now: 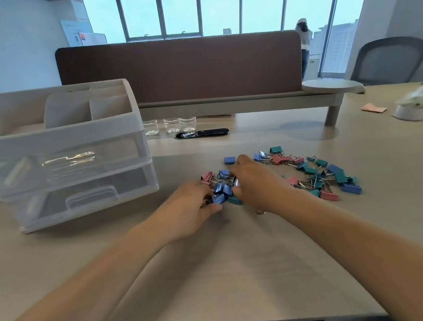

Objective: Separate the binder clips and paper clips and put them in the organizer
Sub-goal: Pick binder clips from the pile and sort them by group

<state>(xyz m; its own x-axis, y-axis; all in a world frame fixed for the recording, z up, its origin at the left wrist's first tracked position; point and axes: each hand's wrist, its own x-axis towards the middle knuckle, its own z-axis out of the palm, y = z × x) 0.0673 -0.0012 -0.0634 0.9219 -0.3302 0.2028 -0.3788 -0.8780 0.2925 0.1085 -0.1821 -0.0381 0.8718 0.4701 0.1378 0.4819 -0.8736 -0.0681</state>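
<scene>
On the pale wood-grain desk [239, 260], before a brown fabric divider [179, 68] and tall windows [217, 6], the left hand [189, 208] and right hand [255, 182] curl around blue, pink and teal binder clips [319, 174], right of the translucent plastic drawer organizer [62, 158].

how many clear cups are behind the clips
3: cup beside the organizer, then cup and cup side by side to its right. The organizer may hide more.
</scene>
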